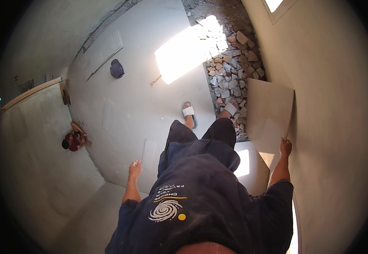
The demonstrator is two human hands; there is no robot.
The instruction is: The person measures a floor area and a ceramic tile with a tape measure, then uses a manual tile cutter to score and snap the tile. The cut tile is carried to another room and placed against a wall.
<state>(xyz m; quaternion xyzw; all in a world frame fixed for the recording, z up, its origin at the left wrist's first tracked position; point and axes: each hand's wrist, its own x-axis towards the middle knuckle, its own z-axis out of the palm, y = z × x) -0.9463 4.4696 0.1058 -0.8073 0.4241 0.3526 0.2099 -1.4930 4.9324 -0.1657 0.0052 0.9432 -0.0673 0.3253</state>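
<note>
My right hand (285, 147) is closed on the near corner of a large, thin, grey tile (269, 108). That tile stands tilted close to the right-hand wall, beside a strip of broken stone. Out to my left side hangs my left hand (135, 168), its fingers curled together. Its fingertips line up with the edge of a pale flat rectangle (148, 152) on the floor; whether they touch is unclear, and anything inside the fingers is too small to make out. My sandalled feet straddle the boundary between the smooth grey floor (137, 110) and the rubble.
Broken stones (230, 76) fill a strip along the right wall (328, 106). A dark blue cap-like thing (117, 68) lies on the floor near flat panels (103, 53). A person in red (74, 139) crouches by the left wall. Bright sunlight hides part of the floor.
</note>
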